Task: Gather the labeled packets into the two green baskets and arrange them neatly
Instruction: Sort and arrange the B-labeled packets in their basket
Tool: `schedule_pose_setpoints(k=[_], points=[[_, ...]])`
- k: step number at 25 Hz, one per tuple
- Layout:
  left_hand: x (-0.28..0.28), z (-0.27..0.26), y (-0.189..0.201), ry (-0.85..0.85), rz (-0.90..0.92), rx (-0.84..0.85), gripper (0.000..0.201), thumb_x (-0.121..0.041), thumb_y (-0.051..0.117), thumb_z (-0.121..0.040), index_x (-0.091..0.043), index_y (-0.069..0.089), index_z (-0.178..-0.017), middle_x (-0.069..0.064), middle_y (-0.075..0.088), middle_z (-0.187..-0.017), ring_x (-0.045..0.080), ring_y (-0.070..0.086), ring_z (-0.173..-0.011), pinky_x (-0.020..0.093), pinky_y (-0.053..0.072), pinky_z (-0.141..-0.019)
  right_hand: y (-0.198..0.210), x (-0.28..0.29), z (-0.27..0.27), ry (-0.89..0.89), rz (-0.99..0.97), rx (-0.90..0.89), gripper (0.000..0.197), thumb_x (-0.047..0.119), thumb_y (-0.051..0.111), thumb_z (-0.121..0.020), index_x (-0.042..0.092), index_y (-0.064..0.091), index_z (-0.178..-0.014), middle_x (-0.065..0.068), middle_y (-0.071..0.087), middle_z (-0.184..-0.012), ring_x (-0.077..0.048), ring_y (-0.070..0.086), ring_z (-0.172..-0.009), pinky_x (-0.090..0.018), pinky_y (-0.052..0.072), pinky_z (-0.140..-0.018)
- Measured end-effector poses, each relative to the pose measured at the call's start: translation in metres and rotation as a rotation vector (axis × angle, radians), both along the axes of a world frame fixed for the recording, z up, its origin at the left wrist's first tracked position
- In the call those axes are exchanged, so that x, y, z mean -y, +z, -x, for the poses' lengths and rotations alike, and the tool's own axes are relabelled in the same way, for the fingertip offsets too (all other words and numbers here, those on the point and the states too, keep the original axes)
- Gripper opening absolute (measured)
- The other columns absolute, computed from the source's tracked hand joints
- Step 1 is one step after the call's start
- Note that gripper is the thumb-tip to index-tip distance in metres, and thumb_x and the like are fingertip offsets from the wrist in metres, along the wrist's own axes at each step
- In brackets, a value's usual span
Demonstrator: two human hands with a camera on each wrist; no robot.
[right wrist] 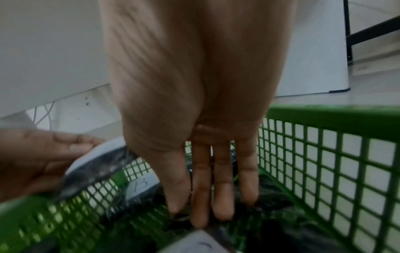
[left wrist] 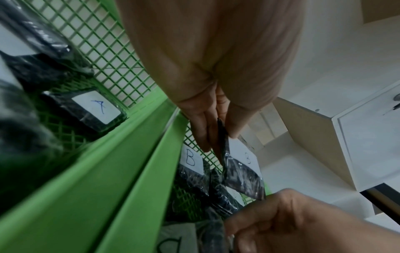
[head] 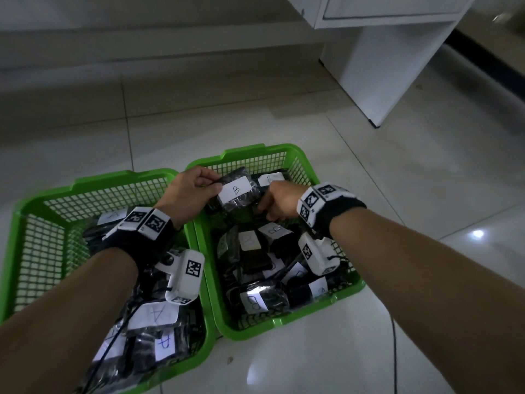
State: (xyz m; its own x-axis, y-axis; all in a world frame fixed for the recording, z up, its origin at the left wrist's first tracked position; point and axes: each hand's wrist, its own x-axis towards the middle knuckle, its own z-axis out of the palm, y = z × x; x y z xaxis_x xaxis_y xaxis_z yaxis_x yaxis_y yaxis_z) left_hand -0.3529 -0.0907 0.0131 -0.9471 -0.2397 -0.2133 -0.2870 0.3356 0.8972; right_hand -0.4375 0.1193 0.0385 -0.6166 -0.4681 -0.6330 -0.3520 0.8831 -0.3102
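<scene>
I am pinching a B packet (head: 237, 191) with my left hand (head: 189, 191) over the right basket (head: 301, 163), my right hand (head: 279, 199) reaching straight-fingered down among packets

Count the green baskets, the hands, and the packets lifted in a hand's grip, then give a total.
Green baskets: 2, the left basket and the right basket
Hands: 2, the left hand and the right hand
Packets lifted: 1, the packet labelled B, pinched by the left hand
Total: 5
</scene>
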Motion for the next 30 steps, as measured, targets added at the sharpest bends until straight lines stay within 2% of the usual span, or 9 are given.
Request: schedule_pose_setpoints(k=[2, 5, 8, 12, 16, 19, 22, 26, 30], points=[[-0.001, 0.000, 0.002, 0.003, 0.008, 0.001, 0.017, -0.021, 0.072, -0.086, -0.023, 0.068, -0.103, 0.003, 0.075, -0.097, 0.023, 0.070, -0.094, 0.046, 0.056, -0.091, -0.005, -0.001, 0.000, 0.103, -0.048, -0.080, 0.032, 0.008, 0.069, -0.092, 0.021, 0.076, -0.121, 0.001, 0.073, -0.121, -0.021, 0.069, -0.107, -0.021, 0.049, -0.084], [-0.005, -0.001, 0.005, -0.035, 0.149, -0.010, 0.018, -0.021, 0.068, -0.090, -0.019, 0.066, -0.108, 0.000, 0.071, -0.102, 0.014, 0.067, -0.090, 0.023, 0.051, -0.070, -0.004, -0.005, 0.005, 0.082, -0.074, -0.154, 0.029, 0.011, 0.070, -0.091, 0.019, 0.077, -0.118, -0.004, 0.073, -0.122, -0.025, 0.069, -0.107, -0.029, 0.053, -0.095], [-0.012, -0.002, 0.013, -0.101, 0.306, -0.030, 0.019, -0.019, 0.063, -0.092, -0.024, 0.065, -0.109, -0.005, 0.066, -0.102, 0.005, 0.060, -0.082, 0.015, 0.038, -0.058, 0.003, -0.015, 0.003, -0.008, -0.011, -0.124, 0.029, 0.027, 0.079, -0.087, 0.016, 0.077, -0.114, -0.001, 0.073, -0.115, -0.024, 0.067, -0.104, -0.033, 0.055, -0.090], [-0.020, -0.006, 0.014, -0.236, 0.413, -0.058, 0.022, -0.008, 0.055, -0.091, -0.022, 0.066, -0.104, -0.005, 0.066, -0.094, -0.004, 0.053, -0.062, 0.006, 0.036, -0.045, -0.003, -0.021, -0.017, 0.006, -0.014, 0.004, 0.075, 0.043, 0.086, -0.077, 0.015, 0.057, -0.141, -0.001, 0.063, -0.133, -0.022, 0.061, -0.117, -0.025, 0.045, -0.087], [-0.027, -0.006, 0.016, -0.448, 0.600, -0.005, 0.023, -0.012, 0.047, -0.096, -0.017, 0.066, -0.108, -0.001, 0.067, -0.094, 0.007, 0.058, -0.068, 0.013, 0.037, -0.052, 0.005, -0.027, -0.018, -0.121, 0.098, 0.056, 0.061, 0.034, 0.090, -0.074, 0.016, 0.067, -0.127, 0.001, 0.067, -0.121, -0.021, 0.064, -0.111, -0.028, 0.052, -0.084], [-0.030, -0.008, 0.016, -0.660, 0.703, 0.035, 0.025, -0.018, 0.050, -0.097, -0.016, 0.070, -0.112, 0.002, 0.069, -0.111, 0.017, 0.063, -0.096, 0.026, 0.048, -0.079, 0.022, -0.035, -0.010, -0.169, 0.107, 0.057, 0.029, 0.032, 0.078, -0.084, 0.014, 0.075, -0.107, -0.004, 0.073, -0.105, -0.023, 0.069, -0.096, -0.034, 0.056, -0.081], [-0.031, -0.011, 0.015, -0.758, 0.695, 0.086, 0.028, -0.022, 0.051, -0.099, -0.017, 0.068, -0.121, 0.000, 0.064, -0.123, 0.017, 0.058, -0.114, 0.028, 0.044, -0.097, 0.036, -0.046, 0.002, -0.311, 0.164, 0.080, 0.021, 0.023, 0.072, -0.087, 0.006, 0.073, -0.098, -0.010, 0.076, -0.089, -0.019, 0.069, -0.070, -0.030, 0.055, -0.062], [-0.027, -0.009, 0.011, -0.753, 0.675, 0.059, 0.029, -0.017, 0.057, -0.094, -0.016, 0.063, -0.122, 0.003, 0.066, -0.118, 0.020, 0.060, -0.108, 0.029, 0.047, -0.091, 0.050, -0.058, 0.017, -0.512, 0.235, -0.022, 0.019, 0.015, 0.071, -0.087, -0.001, 0.070, -0.097, -0.010, 0.071, -0.079, -0.016, 0.059, -0.055, -0.023, 0.041, -0.043], [-0.020, -0.005, 0.008, -0.577, 0.505, -0.068, 0.026, -0.012, 0.066, -0.086, -0.018, 0.063, -0.112, -0.005, 0.068, -0.100, 0.014, 0.066, -0.090, 0.037, 0.055, -0.085, 0.044, -0.059, 0.016, -0.711, 0.408, -0.019, 0.019, 0.010, 0.073, -0.087, -0.002, 0.069, -0.101, -0.012, 0.075, -0.083, -0.018, 0.064, -0.060, -0.024, 0.041, -0.045]])
